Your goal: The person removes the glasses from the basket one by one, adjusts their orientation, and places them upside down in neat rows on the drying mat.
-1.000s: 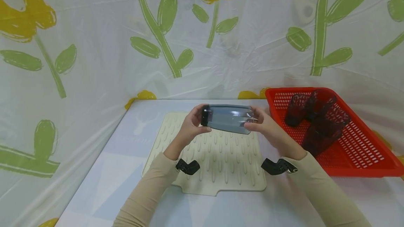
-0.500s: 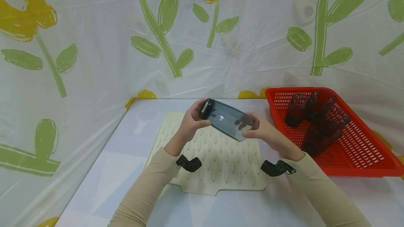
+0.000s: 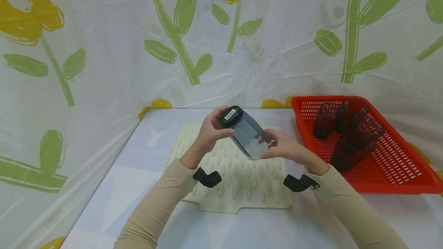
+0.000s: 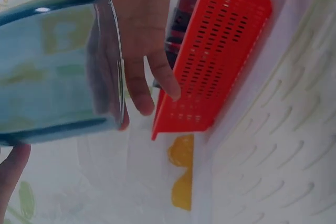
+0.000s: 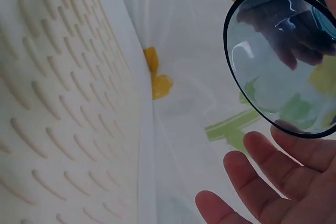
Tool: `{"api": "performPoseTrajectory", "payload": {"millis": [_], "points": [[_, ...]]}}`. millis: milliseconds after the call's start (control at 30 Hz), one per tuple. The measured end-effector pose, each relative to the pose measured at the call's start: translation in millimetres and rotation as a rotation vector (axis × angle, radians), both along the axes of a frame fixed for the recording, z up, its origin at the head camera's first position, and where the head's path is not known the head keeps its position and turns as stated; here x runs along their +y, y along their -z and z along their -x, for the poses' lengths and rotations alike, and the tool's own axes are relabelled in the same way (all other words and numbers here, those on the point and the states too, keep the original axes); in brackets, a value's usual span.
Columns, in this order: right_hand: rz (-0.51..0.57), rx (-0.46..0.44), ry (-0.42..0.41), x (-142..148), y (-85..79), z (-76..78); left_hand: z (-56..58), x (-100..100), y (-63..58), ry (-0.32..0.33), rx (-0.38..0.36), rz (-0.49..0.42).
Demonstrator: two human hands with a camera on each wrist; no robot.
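A blue-grey drinking glass [image 3: 247, 137] is held tilted in the air above a cream ridged mat [image 3: 238, 191]. Its thick dark base, bearing a small white label, points up and left; the open mouth faces down and right. My left hand [image 3: 212, 130] grips the base end, thumb on the near side. At the mouth, my right hand [image 3: 285, 146] holds the rim between thumb and index finger. In the right wrist view the other fingers [image 5: 273, 182] lie spread below the rim. The left wrist view shows the glass [image 4: 52, 77] side-on beside the right hand [image 4: 139, 30].
On the right stands a red perforated basket [image 3: 408, 160] with several dark purplish glasses [image 3: 351, 149] inside. A white curtain [image 3: 104, 68] with flower prints hangs behind and to the left of the table [image 3: 124, 172]. Each wrist carries a black camera mount [image 3: 207, 178].
The glass has turned from nearly level to tilted, its base rising toward me and its mouth lowering. My right hand has moved slightly down and left; both hands keep hold.
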State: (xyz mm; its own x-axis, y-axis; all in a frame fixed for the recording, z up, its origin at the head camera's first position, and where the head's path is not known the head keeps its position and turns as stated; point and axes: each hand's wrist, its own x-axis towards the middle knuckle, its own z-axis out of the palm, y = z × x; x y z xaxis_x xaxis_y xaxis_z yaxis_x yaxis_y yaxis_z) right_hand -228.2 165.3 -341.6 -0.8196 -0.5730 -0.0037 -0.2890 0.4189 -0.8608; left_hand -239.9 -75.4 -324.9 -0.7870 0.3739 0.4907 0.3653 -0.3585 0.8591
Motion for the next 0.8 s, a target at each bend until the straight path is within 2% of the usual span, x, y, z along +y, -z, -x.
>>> {"api": "performPoseTrajectory", "payload": {"millis": [133,367,533,800], "points": [[-0.034,0.006,0.002,-2,0.0,1.7,-0.7,2,-2.9,-0.052,-0.016,0.041],[-0.053,0.1,-0.011,-6,0.4,7.0,-0.3,6,-5.8,-0.142,-0.045,0.123],[-0.128,0.145,0.013,-10,-1.5,12.1,0.6,7,-9.3,-0.193,-0.038,0.208],[-0.253,0.118,0.049,-7,-8.2,15.0,5.9,3,-11.4,-0.266,-0.052,0.295]]}}
